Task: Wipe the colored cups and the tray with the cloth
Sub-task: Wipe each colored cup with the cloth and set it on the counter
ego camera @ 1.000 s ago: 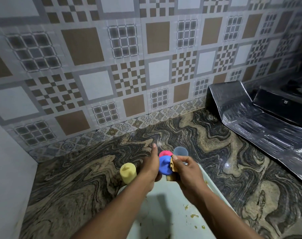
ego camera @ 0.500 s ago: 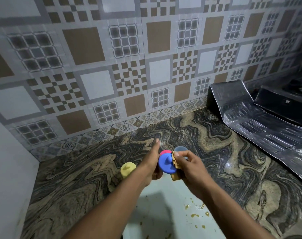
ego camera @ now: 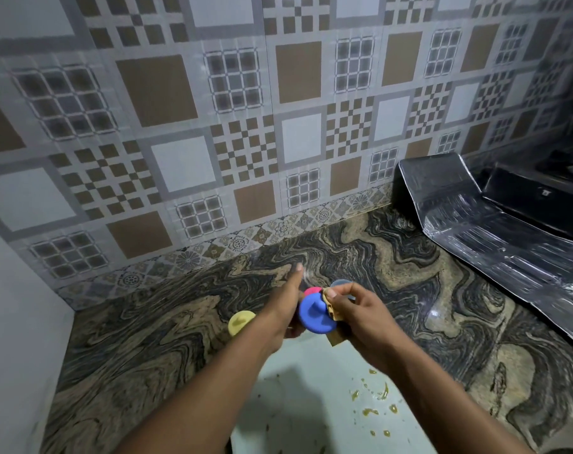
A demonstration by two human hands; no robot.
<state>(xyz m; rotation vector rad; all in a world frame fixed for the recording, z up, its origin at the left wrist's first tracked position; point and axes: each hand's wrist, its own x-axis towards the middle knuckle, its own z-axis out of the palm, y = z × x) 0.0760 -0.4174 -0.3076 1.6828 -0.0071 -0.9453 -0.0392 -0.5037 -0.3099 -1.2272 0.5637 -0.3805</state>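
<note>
Blue cup (ego camera: 316, 316) has tipped, base now facing the camera.

Left hand (ego camera: 286, 311) gripping blue cup (ego camera: 315, 317) and right hand (ego camera: 360, 317) pinching cloth (ego camera: 331, 309) against it are filling the middle, above the tray's (ego camera: 311, 398) far edge. Yellow cup (ego camera: 240, 322) is standing just left of the left hand, blocking that side. Pink cup (ego camera: 312, 291) and grey cup (ego camera: 342, 284) are standing just behind, closing the way forward. Counter (ego camera: 147, 339) is lying open left of the yellow cup, up to the side wall (ego camera: 16, 322). Open counter is running right to the foil sheet (ego camera: 491, 244) and black box (ego camera: 540, 204). A bare strip is running between cups and tiled wall (ego camera: 278, 126).
</note>
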